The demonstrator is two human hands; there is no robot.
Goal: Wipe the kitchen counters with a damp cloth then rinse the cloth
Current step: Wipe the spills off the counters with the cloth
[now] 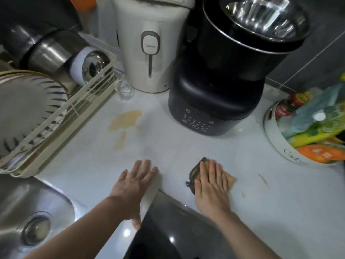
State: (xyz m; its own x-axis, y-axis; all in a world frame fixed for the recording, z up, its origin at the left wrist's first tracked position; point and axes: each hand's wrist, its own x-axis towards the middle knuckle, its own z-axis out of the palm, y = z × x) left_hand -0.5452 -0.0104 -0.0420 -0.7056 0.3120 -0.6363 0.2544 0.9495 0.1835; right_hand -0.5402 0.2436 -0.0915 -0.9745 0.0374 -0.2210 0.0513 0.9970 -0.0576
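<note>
My right hand (211, 186) lies flat with straight fingers on a small cloth (194, 171), dark on its left side and tan on its right, pressing it onto the white counter (168, 146) near the front edge. Most of the cloth is hidden under the hand. My left hand (133, 181) rests flat and open on the counter edge, a little left of the cloth. A tan spill (125, 119) spreads on the counter farther back, with a smaller patch (121, 140) below it. Thin tan smears (264, 181) lie right of the cloth.
A steel sink (28, 212) is at lower left, with a dish rack (61, 116) of plates behind it. A small glass (124, 89), a white kettle (151, 45) and a black appliance (220, 86) stand at the back. A round tin (283, 146) of packets sits at right.
</note>
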